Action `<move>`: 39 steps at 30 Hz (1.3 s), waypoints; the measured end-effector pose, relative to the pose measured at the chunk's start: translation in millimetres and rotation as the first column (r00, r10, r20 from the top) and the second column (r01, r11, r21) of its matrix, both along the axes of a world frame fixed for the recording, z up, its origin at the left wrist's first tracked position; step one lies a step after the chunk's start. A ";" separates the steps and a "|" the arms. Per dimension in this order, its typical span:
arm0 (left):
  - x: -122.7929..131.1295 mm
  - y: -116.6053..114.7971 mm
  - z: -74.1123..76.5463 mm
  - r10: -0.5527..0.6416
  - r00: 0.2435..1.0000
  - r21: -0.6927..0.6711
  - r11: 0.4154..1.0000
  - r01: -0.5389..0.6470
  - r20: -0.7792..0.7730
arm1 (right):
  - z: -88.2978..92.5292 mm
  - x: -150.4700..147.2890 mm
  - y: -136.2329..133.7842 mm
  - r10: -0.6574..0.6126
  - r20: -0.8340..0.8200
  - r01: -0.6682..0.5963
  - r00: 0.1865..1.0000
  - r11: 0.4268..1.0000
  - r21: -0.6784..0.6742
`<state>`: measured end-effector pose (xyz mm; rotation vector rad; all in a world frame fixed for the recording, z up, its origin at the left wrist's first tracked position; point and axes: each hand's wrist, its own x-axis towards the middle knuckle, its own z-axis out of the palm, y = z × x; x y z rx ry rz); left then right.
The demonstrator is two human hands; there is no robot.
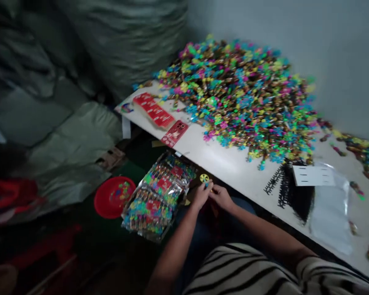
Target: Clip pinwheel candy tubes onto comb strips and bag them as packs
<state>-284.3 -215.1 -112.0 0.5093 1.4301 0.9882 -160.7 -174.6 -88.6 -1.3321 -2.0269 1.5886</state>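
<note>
We hold a small yellow wheel point(204, 178), round and spoked, its face turned up toward us, showing just beyond our left hand point(201, 196); a bit of blue point(206, 184) sits right below it, and whether the two are joined we cannot make out

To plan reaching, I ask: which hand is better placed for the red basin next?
Probably the left hand: it is on the red basin's side and nearer; the right hand is farther away.
</note>
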 end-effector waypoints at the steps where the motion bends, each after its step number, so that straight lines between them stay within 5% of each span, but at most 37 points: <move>1: 11.6 18.7 3.2 -0.027 1.000 0.028 0.999 0.027 -0.011 | 1.6 9.9 8.8 0.041 0.036 -0.044 0.999 0.995 0.090; 4: 48.2 78.2 9.4 -0.155 0.972 0.014 0.987 0.160 -0.175 | 5.8 60.8 56.0 0.150 0.167 -0.191 0.974 0.946 0.261; 6: 75.1 121.9 15.4 -0.269 0.891 -0.015 0.959 0.283 -0.365 | 13.9 113.2 99.0 0.111 0.219 -0.181 0.969 0.925 0.333; 11: 146.5 242.2 37.7 -0.383 0.678 0.078 0.835 0.545 -0.628 | 53.1 276.3 189.8 -0.329 0.198 0.181 0.923 0.827 0.533; 13: 165.5 289.0 47.2 -0.292 0.691 0.179 0.833 0.524 -0.661 | 65.5 337.0 203.4 -0.505 0.186 0.301 0.843 0.728 0.617; 15: 175.2 328.3 56.3 -0.040 0.722 0.379 0.831 0.408 -0.691 | 69.2 388.7 201.4 -0.662 0.150 0.402 0.735 0.602 0.690; 18: 180.0 358.5 64.3 0.323 0.668 0.633 0.719 0.287 -0.670 | 56.1 448.9 177.5 -0.807 0.080 0.523 0.585 0.451 0.723; 21: 190.6 340.4 56.1 0.403 0.556 0.638 0.696 0.330 -0.727 | 29.1 492.4 144.8 -0.865 0.047 0.586 0.500 0.378 0.716; 26: 252.0 241.2 19.4 0.134 0.439 0.417 0.635 0.650 -0.888 | -1.4 527.4 96.0 -0.813 -0.015 0.539 0.583 0.373 0.755; 29: 296.4 194.7 6.9 0.009 0.331 0.262 0.634 0.728 -0.944 | -1.5 517.1 78.2 -0.739 0.000 0.483 0.674 0.441 0.756; 33: 331.8 175.1 9.0 0.001 0.217 0.152 0.717 0.680 -0.976 | 6.6 472.2 73.5 -0.588 0.162 0.300 0.792 0.607 0.736; 36: 339.5 179.1 19.1 -0.057 0.231 0.093 0.804 0.588 -0.971 | 8.9 441.3 77.2 -0.342 0.326 0.032 0.881 0.731 0.681; 39: 336.0 183.5 30.4 -0.233 0.313 -0.049 0.865 0.500 -0.921 | 4.5 435.1 80.9 -0.229 0.409 -0.105 0.883 0.754 0.649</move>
